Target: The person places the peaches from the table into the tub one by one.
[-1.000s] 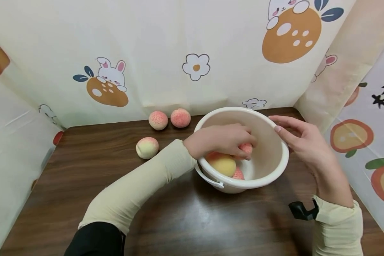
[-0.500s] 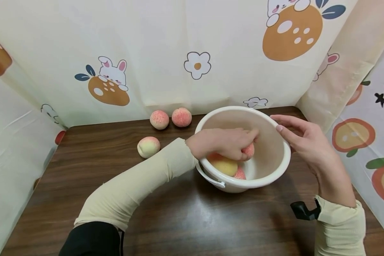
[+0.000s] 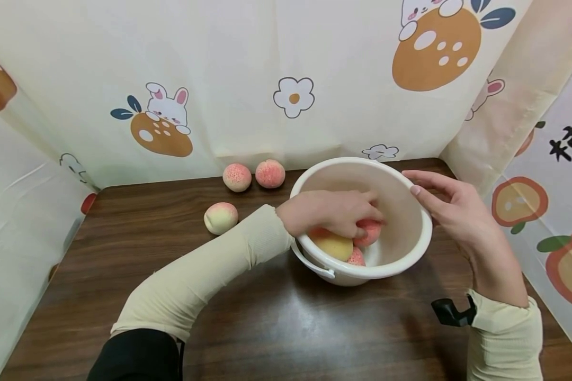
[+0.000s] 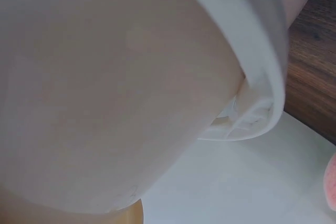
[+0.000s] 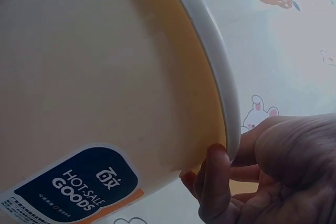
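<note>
A white bucket [image 3: 410, 253] stands on the table, its handle lowered along the near left side. My left hand [image 3: 340, 211] reaches over the rim into it, fingers and thumb around a pink peach [image 3: 369, 233]. Beside that peach lie a yellow peach [image 3: 334, 245] and another pink one [image 3: 356, 257], partly covered by the hand. My right hand [image 3: 457, 209] pinches the bucket's right rim between thumb and fingers; the right wrist view shows this hand [image 5: 268, 177] at the rim [image 5: 228, 98]. In the left wrist view, the bucket rim [image 4: 262, 72] appears up close, and the left fingers are out of sight.
Left of the bucket, two pink peaches [image 3: 237, 177] [image 3: 270, 173] sit by the back curtain [image 3: 238, 69]. A paler peach [image 3: 221, 218] lies nearer on the dark wooden table [image 3: 267, 328]. Printed curtains close off the back and sides.
Inside the bucket my left fingers have shifted around the pink peach, and more of it shows. The right hand stays on the rim. The loose peaches have not moved.
</note>
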`<state>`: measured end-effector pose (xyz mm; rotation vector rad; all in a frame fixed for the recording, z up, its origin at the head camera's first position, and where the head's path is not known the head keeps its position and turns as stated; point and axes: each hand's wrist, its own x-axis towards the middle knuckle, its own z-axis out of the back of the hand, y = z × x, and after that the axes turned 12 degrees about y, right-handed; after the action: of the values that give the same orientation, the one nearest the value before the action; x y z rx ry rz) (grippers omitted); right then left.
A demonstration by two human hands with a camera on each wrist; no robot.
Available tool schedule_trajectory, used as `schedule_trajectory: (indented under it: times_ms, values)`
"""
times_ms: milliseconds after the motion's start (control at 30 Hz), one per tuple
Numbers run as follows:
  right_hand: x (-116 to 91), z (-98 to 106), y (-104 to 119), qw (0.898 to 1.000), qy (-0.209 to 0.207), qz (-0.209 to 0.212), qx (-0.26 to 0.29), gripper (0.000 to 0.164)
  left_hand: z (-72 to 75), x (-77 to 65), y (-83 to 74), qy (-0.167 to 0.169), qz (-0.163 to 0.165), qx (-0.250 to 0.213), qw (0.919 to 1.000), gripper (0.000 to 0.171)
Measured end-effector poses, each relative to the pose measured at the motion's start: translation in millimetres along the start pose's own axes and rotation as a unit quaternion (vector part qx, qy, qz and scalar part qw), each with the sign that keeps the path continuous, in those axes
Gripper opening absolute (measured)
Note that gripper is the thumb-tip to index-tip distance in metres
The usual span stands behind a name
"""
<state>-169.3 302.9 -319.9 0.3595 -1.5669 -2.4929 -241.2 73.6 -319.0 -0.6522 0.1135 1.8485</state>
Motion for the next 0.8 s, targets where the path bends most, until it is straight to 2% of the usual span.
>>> schedule_trajectory:
  times_ms: [200, 300, 367, 600, 800]
  values:
    - [-0.4, -0.4, -0.3, 1.0, -0.003, 0.001, -0.004, 0.038, -0.7, -0.8, 1.9, -0.003, 0.002, -0.045, 0.999, 0.03]
    - [-0.2, -0.5, -0.6, 1.0, -0.005, 0.003, -0.006, 0.037, -1.2, -0.6, 2.3, 0.002, 0.005, -0.055, 0.9985, 0.03]
    - [0.0, -0.8, -0.7, 1.0, -0.005, 0.004, -0.004, 0.037, -1.5, 0.1, 2.4, 0.005, 0.008, -0.048, 0.9988, 0.032]
    - [0.1, -0.6, -0.6, 1.0, -0.005, 0.0, -0.01, 0.038, -1.9, 2.7, -0.2, 0.042, 0.042, 0.017, 0.9981, 0.054]
    - [0.1, -0.2, -0.8, 1.0, -0.004, 0.0, -0.005, 0.038, -1.2, 2.5, 0.5, 0.048, 0.04, 0.009, 0.998, 0.052]
